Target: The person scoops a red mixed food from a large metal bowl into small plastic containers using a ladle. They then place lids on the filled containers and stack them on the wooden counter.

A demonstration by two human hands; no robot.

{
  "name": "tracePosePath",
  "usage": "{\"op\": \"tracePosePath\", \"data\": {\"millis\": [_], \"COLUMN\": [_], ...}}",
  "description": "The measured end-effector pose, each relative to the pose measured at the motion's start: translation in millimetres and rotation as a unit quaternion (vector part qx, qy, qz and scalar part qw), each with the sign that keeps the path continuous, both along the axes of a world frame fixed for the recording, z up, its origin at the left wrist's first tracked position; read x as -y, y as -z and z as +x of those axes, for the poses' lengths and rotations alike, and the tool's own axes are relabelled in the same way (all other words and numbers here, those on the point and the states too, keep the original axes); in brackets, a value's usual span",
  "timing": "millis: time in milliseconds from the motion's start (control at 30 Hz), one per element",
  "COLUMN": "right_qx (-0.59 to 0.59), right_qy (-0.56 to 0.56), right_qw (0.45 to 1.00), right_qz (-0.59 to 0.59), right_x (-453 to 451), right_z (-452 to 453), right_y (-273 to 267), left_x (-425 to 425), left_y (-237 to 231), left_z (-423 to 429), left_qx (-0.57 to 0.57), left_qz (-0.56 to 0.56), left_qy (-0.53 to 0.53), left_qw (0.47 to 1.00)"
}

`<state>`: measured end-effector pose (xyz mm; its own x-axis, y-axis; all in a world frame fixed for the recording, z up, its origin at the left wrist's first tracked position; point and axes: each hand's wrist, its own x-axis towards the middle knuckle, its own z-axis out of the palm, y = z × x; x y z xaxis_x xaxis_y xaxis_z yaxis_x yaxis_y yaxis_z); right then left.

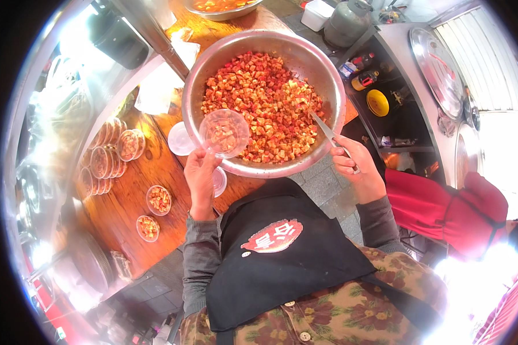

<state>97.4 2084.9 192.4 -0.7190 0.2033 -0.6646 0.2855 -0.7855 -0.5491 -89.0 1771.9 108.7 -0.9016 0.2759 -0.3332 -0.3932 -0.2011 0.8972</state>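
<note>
My left hand [202, 177] grips a clear plastic cup [225, 129] by its rim, above the near left edge of a big metal basin [336, 86]. Inside the basin is a heap of red-sauced diced food [259, 99], its exact kind unclear. Some diced pieces show in or through the cup. In my right hand [358, 166] is the handle of a metal spoon [328, 129]; its head is sunk in the food at the basin's right side. A white plastic lid or cup [180, 139] and a clear container [219, 181] sit by the basin's left edge.
On the wooden table [129, 207] stand two open filled cups [159, 200] and several stacked filled cups [105, 161]. Another basin [224, 10] is at the far end. Right are shelves with bottles [364, 79], a gas cylinder [347, 23] and a person in red [440, 207].
</note>
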Motion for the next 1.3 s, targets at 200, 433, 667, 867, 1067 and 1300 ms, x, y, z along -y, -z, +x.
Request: {"op": "tracePosePath", "data": {"millis": [200,433,667,867,1067,1300], "right_qx": [-0.002,-0.02,-0.001,-0.065,-0.045,0.126], "right_qy": [-0.071,-0.174,-0.111,0.006,0.029,-0.121], "right_qw": [0.995,0.949,0.993,0.97,0.991,0.926], "right_qz": [0.067,0.261,0.05,-0.236,-0.121,0.336], "right_x": [19.8,68.4,53.1,22.7,16.2,36.9], "right_z": [-6.3,-14.0,-17.8,-9.4,-1.3,13.6], "right_y": [-49.8,-46.6,-51.4,-40.0,-12.3,3.9], "left_x": [-46.9,-73.7,-53.3,-12.7,107.7,308.7], "left_y": [8.0,-2.3,-0.5,3.2,27.4,111.8], "left_z": [-14.0,-17.0,-6.5,1.0,-0.2,-47.4], "left_qx": [-0.012,0.05,0.042,0.106,0.014,-0.235], "left_qz": [-0.047,0.092,0.131,0.235,0.24,-0.739], "left_qy": [0.001,0.005,-0.03,-0.026,-0.186,0.003], "left_qw": [0.999,0.995,0.99,0.966,0.953,0.631]}}
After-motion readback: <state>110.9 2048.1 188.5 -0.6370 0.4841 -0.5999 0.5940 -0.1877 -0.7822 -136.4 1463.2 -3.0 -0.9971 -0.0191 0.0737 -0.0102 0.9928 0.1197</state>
